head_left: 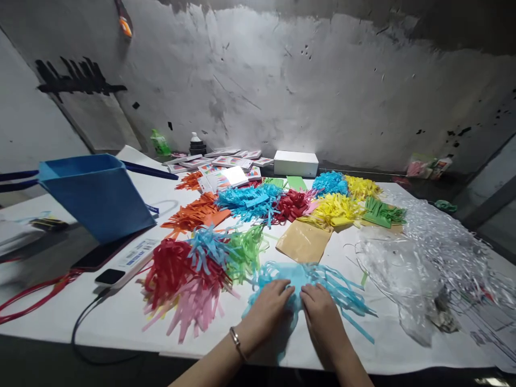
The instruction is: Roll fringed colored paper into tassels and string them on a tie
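A light blue tissue-paper tassel (297, 277) lies at the front middle of the white-covered table, its cut strips fanning to the left and right. My left hand (269, 302), with a metal bracelet at its wrist, grips the near side of the uncut middle band with bent fingers. Close beside it, my right hand (320, 306) holds the same band, thumb and fingers drawn together. Under both palms the paper is partly hidden. Just beyond the blue strips sits a tan paper packet (304, 241). To the left is a pile of red tassels (171, 274) with pink strips (197, 309).
A blue bag (97, 196) stands at left near a phone (107, 250) and a white power bank (129, 263) with a cable. Crumpled clear plastic (403, 274) and silvery strips (455, 242) cover the right. Behind are yellow tassels (336, 209) and a white box (296, 164).
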Motion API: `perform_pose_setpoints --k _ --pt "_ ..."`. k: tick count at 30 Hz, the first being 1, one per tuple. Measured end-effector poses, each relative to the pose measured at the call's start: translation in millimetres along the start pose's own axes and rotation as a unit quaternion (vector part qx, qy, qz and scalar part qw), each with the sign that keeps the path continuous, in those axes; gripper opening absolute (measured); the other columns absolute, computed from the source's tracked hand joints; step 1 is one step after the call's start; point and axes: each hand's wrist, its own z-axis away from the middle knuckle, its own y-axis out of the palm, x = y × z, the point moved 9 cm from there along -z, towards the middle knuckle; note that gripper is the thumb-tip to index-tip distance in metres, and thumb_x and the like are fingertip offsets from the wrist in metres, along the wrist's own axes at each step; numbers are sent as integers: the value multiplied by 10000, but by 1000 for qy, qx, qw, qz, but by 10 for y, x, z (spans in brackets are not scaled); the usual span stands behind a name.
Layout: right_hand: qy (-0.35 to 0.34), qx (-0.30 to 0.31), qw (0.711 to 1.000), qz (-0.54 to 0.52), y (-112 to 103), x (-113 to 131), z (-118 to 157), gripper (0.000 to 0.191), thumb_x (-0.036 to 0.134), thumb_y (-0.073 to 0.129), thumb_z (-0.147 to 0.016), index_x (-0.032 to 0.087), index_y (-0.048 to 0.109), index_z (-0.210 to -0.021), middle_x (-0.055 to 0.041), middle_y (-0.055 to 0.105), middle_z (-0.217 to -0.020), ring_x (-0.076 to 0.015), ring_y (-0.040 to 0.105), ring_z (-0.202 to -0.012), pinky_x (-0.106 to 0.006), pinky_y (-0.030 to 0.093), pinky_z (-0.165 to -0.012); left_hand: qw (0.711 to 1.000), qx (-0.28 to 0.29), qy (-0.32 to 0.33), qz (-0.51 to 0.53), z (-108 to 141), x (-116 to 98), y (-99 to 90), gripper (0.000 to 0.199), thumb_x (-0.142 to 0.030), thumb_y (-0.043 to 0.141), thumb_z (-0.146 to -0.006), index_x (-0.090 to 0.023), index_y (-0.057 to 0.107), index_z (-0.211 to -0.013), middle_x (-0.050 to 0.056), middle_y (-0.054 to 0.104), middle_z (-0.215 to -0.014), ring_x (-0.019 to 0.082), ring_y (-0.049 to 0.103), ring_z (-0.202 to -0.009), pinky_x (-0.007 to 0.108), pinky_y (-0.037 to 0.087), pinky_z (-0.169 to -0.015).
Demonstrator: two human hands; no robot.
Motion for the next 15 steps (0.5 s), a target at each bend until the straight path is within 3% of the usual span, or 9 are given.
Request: perform_pose_setpoints --k 2,4,6,8,10,12,13,15 --pt "1 10 1000 -12 -51 -59 101 315 36 494 -854 206 696 -1024 -68 734 -1094 -232 684 -1032 -468 506 -998 1000 10 -2 -3 -33 -45 147 262 -99 628 -854 -215 653 -1088 84 652 -1176 255 577 -1097 414 488 -931" --pt "7 7 1000 -7 -173 -207 309 264 94 492 -889 223 689 -1006 -58 728 -1105 -224 676 -1044 -485 480 -1021 1000 11 -4 1 -27 -11 135 215 -80 599 -873 -220 676 -1017 65 670 -1126 239 583 -1050 385 477 -894" --pt "41 -33 998 36 -407 -485 596 221 155 485 -911 222 689 -965 -64 737 -1067 -249 685 -1016 -542 464 -1008 1000 14 -4 6 12 52 75 212 -61 588 -873 -218 687 -975 51 686 -1094 225 586 -1012 356 463 -862" --pt "128 -120 978 113 -773 -823 922 222 230 472 -923 197 686 -875 -100 746 -981 -278 706 -886 -530 527 -872 1000 16 -5 10 67 98 31 208 -55 578 -876 -216 689 -949 41 698 -1067 220 587 -985 346 447 -845" --pt "241 -199 932 184 -1128 -1024 1204 273 261 440 -932 140 684 -933 -176 718 -1014 -308 695 -859 -482 555 -743 1000 15 -6 11 117 89 26 210 -56 574 -883 -219 685 -954 34 702 -1061 220 586 -978 354 426 -848" --pt "269 -270 900 213 -1348 -851 1268 283 252 491 -923 112 664 -1099 -208 673 -1134 -354 654 -1024 -505 535 -826 1000 7 -7 4 148 19 47 209 -52 577 -887 -221 678 -959 28 706 -1053 224 585 -971 371 395 -861" --pt "225 -284 914 185 -1343 -634 1164 297 217 538 -911 132 639 -1177 -180 674 -1149 -335 644 -1069 -484 528 -878 1000 2 -6 1 156 -37 63 212 -48 579 -890 -222 674 -964 24 708 -1040 222 587 -957 378 380 -866" --pt "97 -194 973 77 -1032 -114 774 440 157 532 -904 177 534 -1344 -125 660 -1230 -287 611 -1165 -436 524 -945 1000 -1 -4 -2 161 -169 99 213 -46 577 -898 -223 662 -978 20 709 -1013 218 590 -938 385 356 -881"
